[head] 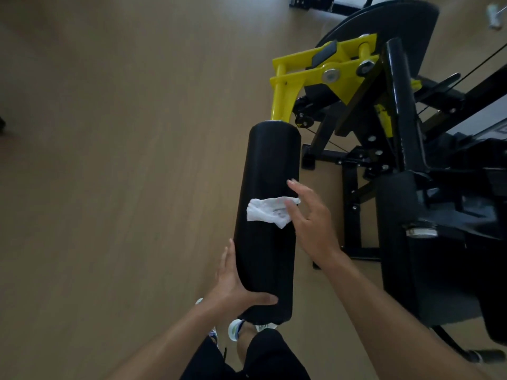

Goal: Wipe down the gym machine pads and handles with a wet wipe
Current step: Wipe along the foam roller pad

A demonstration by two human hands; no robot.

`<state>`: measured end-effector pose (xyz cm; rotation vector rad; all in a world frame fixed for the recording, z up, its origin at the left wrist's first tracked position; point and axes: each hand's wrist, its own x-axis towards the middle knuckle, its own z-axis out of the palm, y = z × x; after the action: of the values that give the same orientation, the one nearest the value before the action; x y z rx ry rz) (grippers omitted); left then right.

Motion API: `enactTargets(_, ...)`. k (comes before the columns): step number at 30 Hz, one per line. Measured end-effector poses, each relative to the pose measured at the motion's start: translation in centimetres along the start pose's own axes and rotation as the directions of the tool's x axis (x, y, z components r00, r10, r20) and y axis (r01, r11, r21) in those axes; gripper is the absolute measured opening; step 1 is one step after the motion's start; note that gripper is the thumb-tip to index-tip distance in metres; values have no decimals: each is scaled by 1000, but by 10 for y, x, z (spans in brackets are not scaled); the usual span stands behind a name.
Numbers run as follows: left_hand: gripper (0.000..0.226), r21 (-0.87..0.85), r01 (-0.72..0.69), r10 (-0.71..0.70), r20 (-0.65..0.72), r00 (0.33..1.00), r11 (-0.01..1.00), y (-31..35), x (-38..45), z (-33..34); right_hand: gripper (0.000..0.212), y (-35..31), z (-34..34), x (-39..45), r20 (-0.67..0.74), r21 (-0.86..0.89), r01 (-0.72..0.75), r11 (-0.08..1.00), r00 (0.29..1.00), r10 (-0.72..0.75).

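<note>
- Two hands are on one black roller pad (264,215), which runs from near the person's legs away to the yellow arm (285,91) of the gym machine at the far end.
- Lying crumpled across the top of the pad about midway along is the wet wipe (267,212), white against the black cover.
- With fingers spread and nearly straight, the right hand (310,223) lies at the wipe's right edge; its thumb seems to touch the wipe, but whether it pinches it I cannot tell.
- Cupped against the pad's near left side, the left hand (233,283) has fingers straight along the flank and thumb laid across the top, bracing the pad.
- Likely slip: the wipe sits loose on a curved surface, so a stroke made with only the thumb or fingertips could push it off the left side onto the wooden floor (109,160), dirtying it.
- Likely miss: bunched as it is, the wipe covers a narrow band, so passes could leave strips untouched, and the underside is hidden from this view.
- Likely roll: if the pad spins on its axle, pressure from the right could turn it under the wipe; the left hand's flat brace may not hold it.
- Much else looks unwiped as far as I can judge: the black seat pad (397,242) to the right is well apart from both hands.
</note>
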<state>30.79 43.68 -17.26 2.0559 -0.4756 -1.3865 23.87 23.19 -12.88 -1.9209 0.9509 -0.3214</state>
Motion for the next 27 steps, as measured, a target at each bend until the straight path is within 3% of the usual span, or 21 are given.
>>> enactTargets(3,156,80,-85,90,-54,994,993,17,-4,-3,62,15,-4,-10,66,-70,-151,986,986,156)
enactTargets(5,139,-8,-154,150,-164,975,988,39,3,-7,63,21,1,-11,115,-74,-154,985,980,162)
enactTargets(7,115,-100,-180,137,-337,932,979,64,15,-12,53,20,2,-8,81,1,-176,984,981,176)
enactTargets(9,90,-173,-193,108,-408,907,966,87,30,-21,27,16,1,-5,77,38,-186,982,980,183)
enactTargets(11,72,-179,-187,105,-386,916,966,100,39,-27,9,12,0,-5,123,53,-185,981,976,177)
enactTargets(13,71,-157,-187,119,-361,925,970,102,38,-30,10,9,-4,-8,144,179,-222,959,970,198)
enactTargets(17,35,-430,-285,197,-238,951,857,105,16,-29,15,-2,-22,-12,303,568,-449,690,893,332)
enactTargets(20,35,-409,-301,229,-217,949,861,107,9,-27,16,-8,-31,-13,372,674,-495,548,869,328)
enactTargets(23,35,-380,-266,192,-221,956,886,109,7,-25,20,-13,-33,-15,338,751,-459,475,885,321)
enactTargets(27,32,-436,-254,183,-197,963,863,112,7,-26,46,-16,-33,-16,339,808,-459,370,875,345)
